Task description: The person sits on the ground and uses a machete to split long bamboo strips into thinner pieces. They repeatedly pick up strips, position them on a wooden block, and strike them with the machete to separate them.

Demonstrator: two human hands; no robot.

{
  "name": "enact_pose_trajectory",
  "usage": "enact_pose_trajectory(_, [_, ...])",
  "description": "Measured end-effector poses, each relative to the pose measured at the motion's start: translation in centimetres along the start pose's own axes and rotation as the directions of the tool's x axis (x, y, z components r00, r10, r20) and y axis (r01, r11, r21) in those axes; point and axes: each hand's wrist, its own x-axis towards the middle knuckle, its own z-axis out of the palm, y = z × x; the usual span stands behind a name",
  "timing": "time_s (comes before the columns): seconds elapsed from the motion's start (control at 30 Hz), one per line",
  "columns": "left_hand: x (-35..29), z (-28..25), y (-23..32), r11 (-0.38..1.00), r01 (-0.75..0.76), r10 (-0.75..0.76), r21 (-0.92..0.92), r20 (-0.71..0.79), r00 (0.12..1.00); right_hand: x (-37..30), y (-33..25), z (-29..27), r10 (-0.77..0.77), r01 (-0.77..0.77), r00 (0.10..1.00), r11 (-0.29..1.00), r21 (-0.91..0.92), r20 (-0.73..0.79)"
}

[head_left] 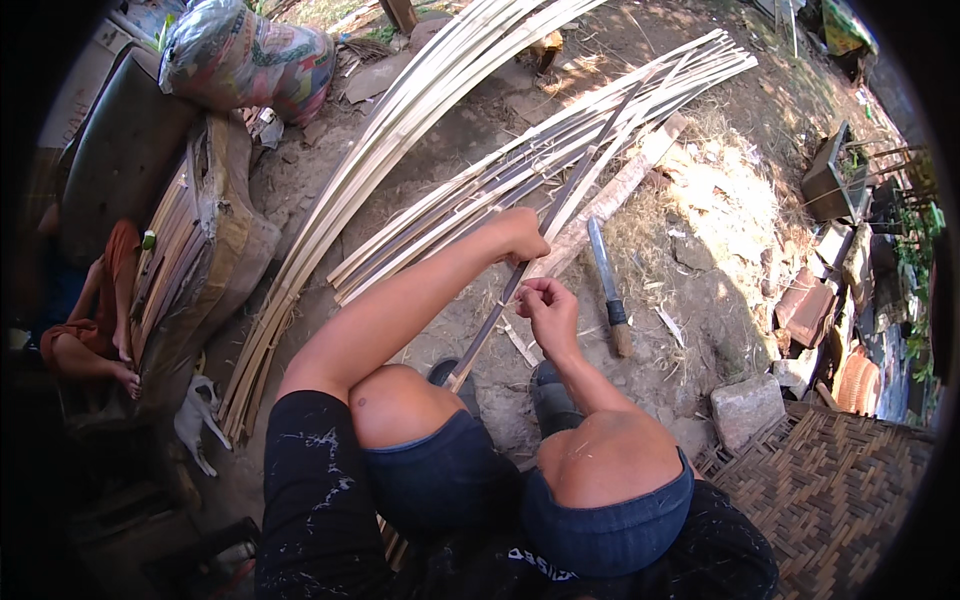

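the left hand (522,237) is clenched round a long, thin, dark-and-pale bamboo strip (486,333) slanting forward and rightward; the right hand (550,308) works lower down, fingertips narrowed at its edge, grip impossible to confirm.

One head-worn fisheye looks steeply down and forward over the knees (612,462), with the left hand (522,236) and right hand (552,312) near, the ground (655,390) spreading wide beyond.
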Motion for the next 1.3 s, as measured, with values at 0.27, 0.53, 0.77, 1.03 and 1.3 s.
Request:
enact_pose_trajectory(0.27, [-0.1,0.6,-1.0,0.999,0.005,-0.005,0.035,-0.007,1.0,-0.6,-0.8,-0.1,-0.126,0.157,0.986,0.916,-0.369,0.106])
enact_pose_trajectory(0.53, [-0.4,1.4,-2.0,0.957,-0.041,0.025,-0.287,-0.059,0.998,0.1,1.2,0.4,0.115,-0.145,0.986,0.953,0.267,0.124])
enact_pose_trajectory(0.77, [-4.0,1.9,-6.7,0.705,0.089,-0.167,-0.703,-0.042,0.985,1.0,1.8,-0.6,0.265,-0.376,0.911,0.847,0.376,0.316])
enact_pose_trajectory(1.03, [-10.6,4.2,-7.0,0.416,0.161,-0.198,-0.895,0.084,0.977,1.0,0.8,1.3,0.267,-0.406,0.897,0.814,0.416,0.353])
enact_pose_trajectory(1.3, [-9.7,4.1,-6.8,0.373,0.125,-0.264,-0.919,0.024,0.964,1.5,0.2,1.7,0.25,-0.399,0.892,0.828,0.395,0.376])
